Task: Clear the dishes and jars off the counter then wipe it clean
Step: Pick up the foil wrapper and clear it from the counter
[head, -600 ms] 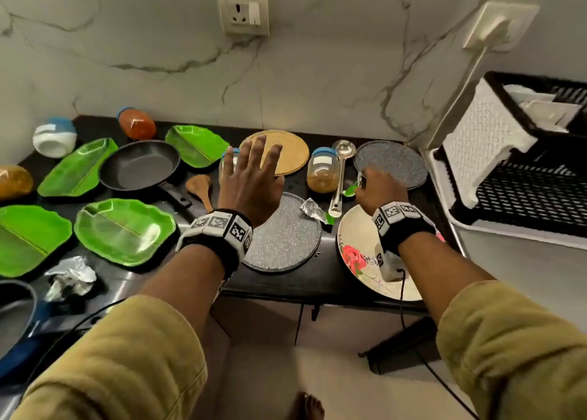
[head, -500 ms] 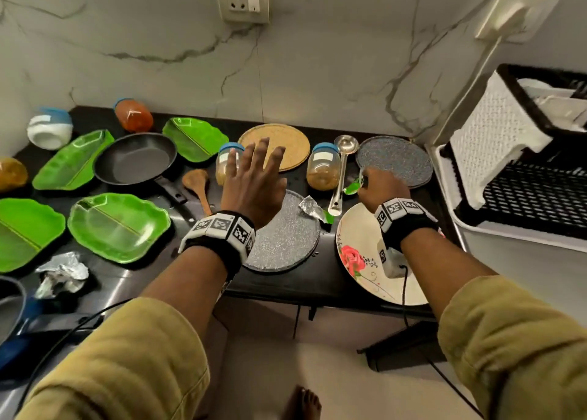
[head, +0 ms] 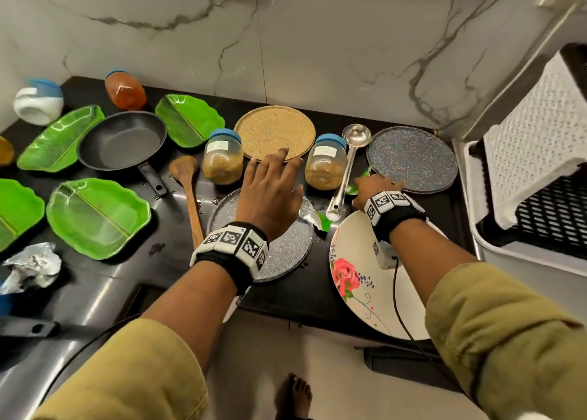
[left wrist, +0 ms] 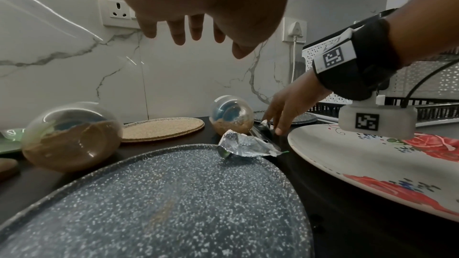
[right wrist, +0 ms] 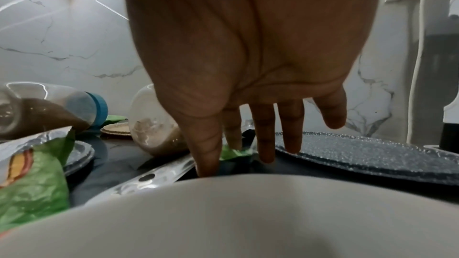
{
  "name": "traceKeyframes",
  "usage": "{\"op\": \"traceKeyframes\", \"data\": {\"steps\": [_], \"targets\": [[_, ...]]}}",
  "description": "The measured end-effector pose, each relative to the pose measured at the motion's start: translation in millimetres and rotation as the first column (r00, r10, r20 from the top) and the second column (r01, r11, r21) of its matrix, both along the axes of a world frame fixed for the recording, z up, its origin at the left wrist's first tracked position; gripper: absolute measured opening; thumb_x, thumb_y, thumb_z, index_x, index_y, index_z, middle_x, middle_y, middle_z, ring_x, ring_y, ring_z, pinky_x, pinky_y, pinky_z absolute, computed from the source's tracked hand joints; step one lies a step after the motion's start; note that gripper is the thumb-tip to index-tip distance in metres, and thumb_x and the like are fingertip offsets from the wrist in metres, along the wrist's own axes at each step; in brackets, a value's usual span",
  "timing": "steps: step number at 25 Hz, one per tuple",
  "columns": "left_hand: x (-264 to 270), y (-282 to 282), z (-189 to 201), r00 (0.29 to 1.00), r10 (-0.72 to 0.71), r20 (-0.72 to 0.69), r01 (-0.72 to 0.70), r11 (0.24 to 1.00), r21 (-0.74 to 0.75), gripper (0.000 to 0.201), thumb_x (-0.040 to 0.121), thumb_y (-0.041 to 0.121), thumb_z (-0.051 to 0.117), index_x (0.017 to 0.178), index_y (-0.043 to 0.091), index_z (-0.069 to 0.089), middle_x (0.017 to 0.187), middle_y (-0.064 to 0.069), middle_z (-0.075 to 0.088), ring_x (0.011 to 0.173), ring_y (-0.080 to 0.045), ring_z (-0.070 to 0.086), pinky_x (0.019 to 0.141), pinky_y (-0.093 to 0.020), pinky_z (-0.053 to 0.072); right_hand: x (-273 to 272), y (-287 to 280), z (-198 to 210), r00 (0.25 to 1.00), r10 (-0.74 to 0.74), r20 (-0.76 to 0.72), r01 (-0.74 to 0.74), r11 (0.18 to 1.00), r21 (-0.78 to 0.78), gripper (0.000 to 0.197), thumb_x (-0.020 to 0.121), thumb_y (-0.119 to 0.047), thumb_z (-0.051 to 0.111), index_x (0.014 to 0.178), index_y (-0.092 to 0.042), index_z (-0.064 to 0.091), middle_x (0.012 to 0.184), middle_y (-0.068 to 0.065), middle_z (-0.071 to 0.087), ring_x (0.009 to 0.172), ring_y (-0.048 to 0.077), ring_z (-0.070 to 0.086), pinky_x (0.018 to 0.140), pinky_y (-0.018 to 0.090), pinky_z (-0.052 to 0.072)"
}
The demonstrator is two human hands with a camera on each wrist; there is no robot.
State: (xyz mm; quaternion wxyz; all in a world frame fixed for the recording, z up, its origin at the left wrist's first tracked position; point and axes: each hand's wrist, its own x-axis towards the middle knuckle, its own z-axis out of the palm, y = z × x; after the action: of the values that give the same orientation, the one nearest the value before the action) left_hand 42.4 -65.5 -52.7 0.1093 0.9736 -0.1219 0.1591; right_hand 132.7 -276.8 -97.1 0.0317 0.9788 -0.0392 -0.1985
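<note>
My left hand [head: 270,194] hovers spread above the speckled plate [head: 286,251]; my right hand [head: 374,187], fingers extended down, touches a green scrap [right wrist: 233,152] beside the steel ladle [head: 344,171].

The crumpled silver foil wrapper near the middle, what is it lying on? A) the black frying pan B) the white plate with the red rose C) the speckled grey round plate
C: the crumpled silver foil wrapper sits on the far rim of the speckled grey round plate.

Ladle [head: 347,165] between right jar [head: 324,162] and far mat [head: 413,159], floral plate [head: 374,279] nearer, rack [head: 540,197] rightmost
</note>
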Motion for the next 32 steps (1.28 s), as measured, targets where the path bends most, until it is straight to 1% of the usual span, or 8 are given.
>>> {"op": "traceKeyframes", "data": {"steps": [5,11,17,20,23,25,28,32], "targets": [[-0.4,-3.0,-5.5,0.999,-0.03,0.014,0.031,0.998,-0.058,0.034,0.088,0.024,0.054,0.12,0.012,0.057,0.106,-0.009,0.064,0.09,-0.03,0.06,0.073,-0.04,0.048,3.8,1.8,-12.2,0.998,0.042,0.054,-0.044,0.998,0.034,0.051,0.083,-0.022,0.068,0.129,-0.008,0.051,0.127,0.01,0.057,0.12,0.032,0.054,0.107,0.051,0.031],[-4.2,-3.7,-0.7,0.997,-0.078,-0.024,0.075,0.993,-0.088,0.044,0.088,0.03,0.055,0.128,0.013,0.051,0.118,-0.008,0.059,0.099,-0.03,0.059,0.081,-0.041,0.047,-10.8,-2.2,10.3,0.95,-0.086,0.301,-0.014,0.949,0.314,0.016,0.083,-0.014,0.061,0.096,-0.005,0.064,0.101,0.017,0.067,0.098,0.035,0.063,0.086,0.039,0.049],[-7.8,-16.1,-0.8,0.954,-0.248,-0.165,0.227,0.964,-0.139,0.097,0.076,0.052,0.069,0.151,0.016,0.018,0.156,-0.013,0.026,0.14,-0.032,0.032,0.111,-0.046,0.032,-65.5,12.6,46.9,0.987,-0.051,0.151,-0.114,0.433,0.894,0.01,0.072,-0.009,0.08,0.081,-0.013,0.078,0.08,0.004,0.075,0.078,0.017,0.071,0.083,0.037,0.056],[-13.2,-17.0,-0.4,0.94,-0.301,-0.159,0.281,0.95,-0.136,0.088,0.077,0.033,0.073,0.148,0.009,0.028,0.143,-0.017,0.043,0.125,-0.035,0.048,0.1,-0.045,0.043,-87.7,31.0,56.7,0.997,0.01,0.082,-0.083,0.181,0.98,0.021,0.069,0.01,0.076,0.074,-0.01,0.075,0.072,0.003,0.073,0.071,0.018,0.069,0.075,0.035,0.057],[-17.0,-9.4,0.6,0.942,-0.261,-0.21,0.234,0.961,-0.147,0.057,0.085,0.004,0.059,0.139,0.009,0.043,0.123,-0.015,0.055,0.099,-0.037,0.06,0.078,-0.044,0.051,-95.4,44.9,60.7,0.998,0.02,0.058,-0.06,0.069,0.996,0.026,0.073,0.018,0.068,0.075,-0.007,0.07,0.068,-0.003,0.072,0.069,0.011,0.069,0.076,0.025,0.056],[-19.3,4.4,-6.0,0.95,-0.213,-0.227,0.182,0.972,-0.147,0.052,0.086,-0.004,0.053,0.136,0.009,0.048,0.117,-0.015,0.059,0.094,-0.037,0.062,0.076,-0.046,0.052,-90.1,49.2,55.8,0.994,-0.076,0.08,-0.069,0.141,0.988,0.026,0.076,0.014,0.068,0.076,-0.011,0.069,0.071,-0.003,0.072,0.072,0.012,0.069,0.079,0.028,0.056],[-26.0,28.6,-13.6,0.965,-0.096,-0.245,0.044,0.977,-0.207,0.047,0.094,0.002,0.05,0.14,0.011,0.046,0.118,-0.013,0.064,0.101,-0.032,0.063,0.081,-0.044,0.051,-75.0,54.8,34.4,0.953,-0.205,0.222,-0.075,0.551,0.831,0.016,0.077,-0.004,0.072,0.087,-0.016,0.073,0.087,0.002,0.072,0.085,0.018,0.068,0.088,0.036,0.054],[-37.6,50.3,-10.7,0.96,0.054,-0.276,-0.109,0.976,-0.191,0.036,0.101,0.036,0.042,0.119,0.008,0.056,0.096,-0.017,0.068,0.088,-0.036,0.064,0.068,-0.038,0.044,-71.3,70.8,10.8,0.973,-0.007,0.232,-0.112,0.861,0.497,0.027,0.08,-0.022,0.066,0.107,-0.023,0.066,0.11,0.002,0.066,0.102,0.028,0.063,0.085,0.036,0.051]]}}
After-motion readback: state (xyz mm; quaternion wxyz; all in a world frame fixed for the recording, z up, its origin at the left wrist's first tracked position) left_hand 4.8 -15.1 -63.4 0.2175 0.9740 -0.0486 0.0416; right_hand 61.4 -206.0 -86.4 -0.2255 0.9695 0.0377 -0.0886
